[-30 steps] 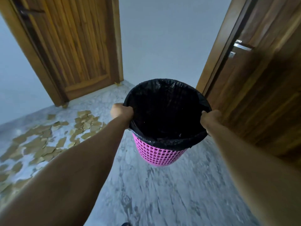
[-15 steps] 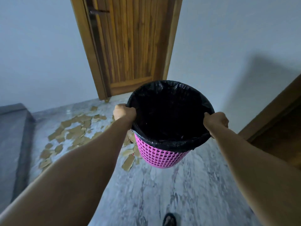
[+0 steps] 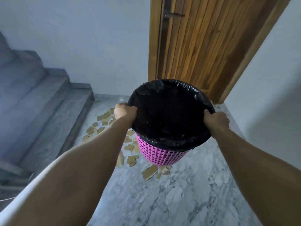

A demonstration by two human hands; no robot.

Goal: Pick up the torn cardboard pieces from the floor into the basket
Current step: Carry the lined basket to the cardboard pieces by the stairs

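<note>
Head view: a round pink plastic lattice basket (image 3: 160, 154) lined with a black plastic bag (image 3: 169, 111) is held in the air at arm's length, above the grey marbled floor (image 3: 162, 201). The left hand (image 3: 124, 110) is closed in a fist over the near-left rim; the right hand (image 3: 215, 121) is closed over the right rim, fingers curled inside the liner. Gripping opposite sides keeps the mouth level and open and pins the liner to the rim, so it is unlikely to slip in. Both hands are occupied, so no picking is possible until the basket is set down; judged step: carrying it to the pile.

Task material: torn brown cardboard pieces (image 3: 149, 172) lie scattered on the floor below and beyond the basket, in a band running from near the grey stone steps (image 3: 48, 101) on the left to under the basket. A few scraps show past the right rim near the door. The basket hides part of the spread. Its interior is dark; some debris seems to lie at the bottom, identity unclear.

Surroundings: a closed slatted wooden door (image 3: 203, 46) with a dark lever handle (image 3: 173, 14) stands behind the basket, pale wall to either side. Obstructions: the steps bound the pile on the left, and pieces lie close to the lowest riser. Bare floor in the foreground looks like a suitable spot to put the basket without covering scraps.
</note>
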